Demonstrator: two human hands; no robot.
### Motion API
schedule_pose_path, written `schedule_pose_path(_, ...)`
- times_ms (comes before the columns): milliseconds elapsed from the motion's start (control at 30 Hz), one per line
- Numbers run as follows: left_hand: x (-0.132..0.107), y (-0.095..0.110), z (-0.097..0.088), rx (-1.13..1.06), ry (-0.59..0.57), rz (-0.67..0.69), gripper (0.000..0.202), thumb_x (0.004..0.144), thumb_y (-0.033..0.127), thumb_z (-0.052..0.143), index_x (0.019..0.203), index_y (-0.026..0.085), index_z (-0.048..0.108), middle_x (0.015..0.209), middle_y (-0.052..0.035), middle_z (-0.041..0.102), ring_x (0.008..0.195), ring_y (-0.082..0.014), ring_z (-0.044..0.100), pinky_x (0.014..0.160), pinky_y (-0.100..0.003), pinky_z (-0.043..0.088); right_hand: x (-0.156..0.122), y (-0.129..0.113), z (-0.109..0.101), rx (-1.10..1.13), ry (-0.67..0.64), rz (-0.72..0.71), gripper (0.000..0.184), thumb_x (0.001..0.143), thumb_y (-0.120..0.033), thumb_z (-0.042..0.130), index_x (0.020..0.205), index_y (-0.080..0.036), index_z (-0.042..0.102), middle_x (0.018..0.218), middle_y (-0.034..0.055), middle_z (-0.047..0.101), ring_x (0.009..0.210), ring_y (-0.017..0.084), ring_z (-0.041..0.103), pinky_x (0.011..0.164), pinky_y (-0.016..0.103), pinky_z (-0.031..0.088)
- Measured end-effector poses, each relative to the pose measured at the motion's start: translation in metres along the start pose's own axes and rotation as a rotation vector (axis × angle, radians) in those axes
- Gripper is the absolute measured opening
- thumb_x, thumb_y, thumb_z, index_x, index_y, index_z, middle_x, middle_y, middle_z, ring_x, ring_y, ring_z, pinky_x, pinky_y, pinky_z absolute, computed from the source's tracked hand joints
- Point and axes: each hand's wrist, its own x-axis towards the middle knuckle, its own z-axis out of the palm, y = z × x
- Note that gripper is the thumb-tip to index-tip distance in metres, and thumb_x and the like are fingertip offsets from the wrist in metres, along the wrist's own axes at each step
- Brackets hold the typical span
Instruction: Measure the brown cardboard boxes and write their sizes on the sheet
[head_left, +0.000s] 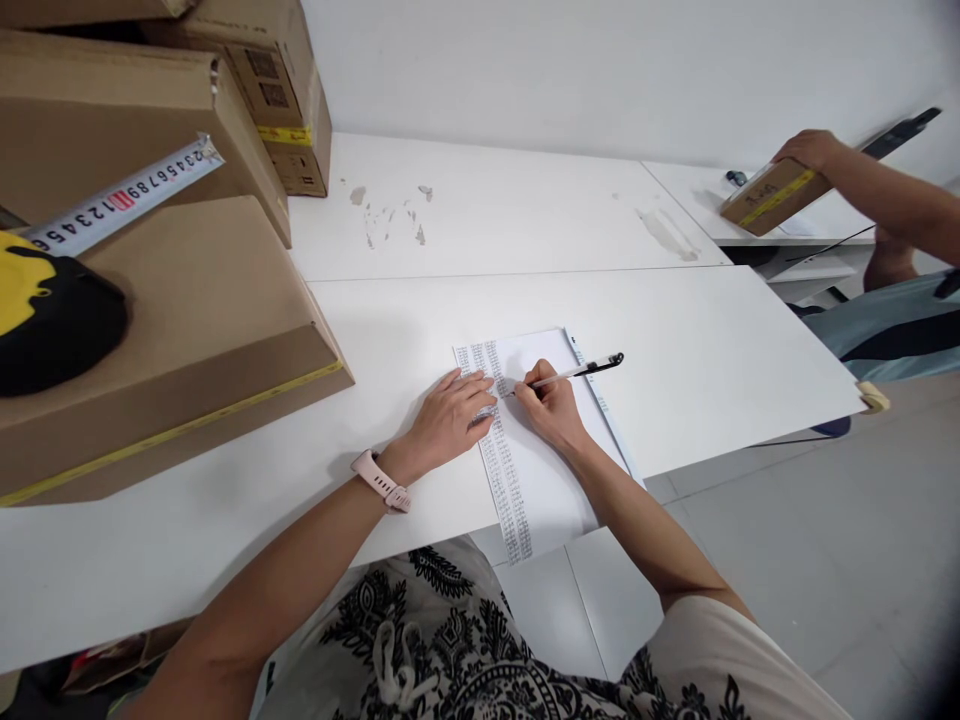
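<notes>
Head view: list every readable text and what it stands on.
"23456789", unclear red mark, "123456": tape measure blade, read from its tip.
Rows on the paper: too small.
Blue marks at its edge: too small.
Codes on rear carton: too small.
Yellow tape: blurred.
Marking on far box: blurred.

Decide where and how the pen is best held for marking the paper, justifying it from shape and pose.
Probably low on the barrel of the pen, close above its tip, coming from the near right as the right hand does. The barrel is slim and straight, suiting a light pinch; its tip points down-left to the paper, its dark end rises rightward.
</notes>
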Motion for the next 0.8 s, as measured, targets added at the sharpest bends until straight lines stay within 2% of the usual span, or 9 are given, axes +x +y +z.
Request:
schedule_pose_path(533, -0.0007, -0.001, 0.0009, 0.005, -0.018, -0.003, 0.016, 0.095, 0.021, 0.062, 0.109, 0.021, 0.07, 0.135, -0.008, 0.071, 0.134, -0.025, 0.06, 0.119, -0.051, 0.041, 0.0004, -0.0031, -0.0009, -0.015, 0.028, -0.007, 0.02, 0.079, -0.028, 0.06, 0.069, -0.025, 0.043, 0.055, -0.0068, 0.039, 0.054, 0.012, 0.036, 0.053, 0.028, 0.028)
schedule_pose_path(800, -0.0005, 0.0002, -0.0017, -0.011, -0.037, -0.005, 0.018, 0.096, 0.02, 0.06, 0.111, 0.02, 0.07, 0.136, -0.0098, 0.07, 0.136, -0.0257, 0.059, 0.12, -0.052, 0.039, 0.0, -0.0019, -0.0017, -0.021, 0.021, -0.011, 0.021, 0.08, -0.027, 0.061, 0.069, -0.025, 0.042, 0.055, -0.007, 0.038, 0.054, 0.012, 0.035, 0.053, 0.028, 0.028)
